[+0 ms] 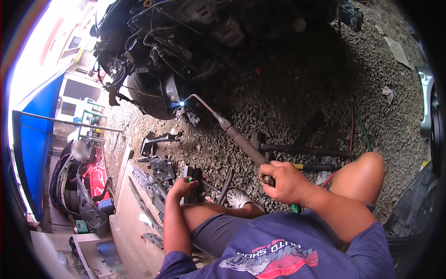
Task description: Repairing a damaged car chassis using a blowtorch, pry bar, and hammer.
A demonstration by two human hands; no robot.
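My right hand (289, 180) grips a gas torch (248, 148), its long body slanting away up and to the left. The torch's bent nozzle ends in a small bright blue flame (182, 103). That flame touches or nearly touches the lower edge of a metal part (170, 88) beside a tire (141, 95) under the stripped front of a vehicle (186, 37). Near my left knee, my left hand (183, 187) has curled fingers, with a small green thing showing at them. A thin rod runs from there toward my shoe, but what the hand holds is unclear.
Removed brackets (160, 167) lie on the gravel at left. A long-handled hammer (302, 149) lies beyond my right hand. Red and green hoses (357, 123) run over the gravel at right. Bumpers and panels (76, 186) stand by a blue tarp (39, 144).
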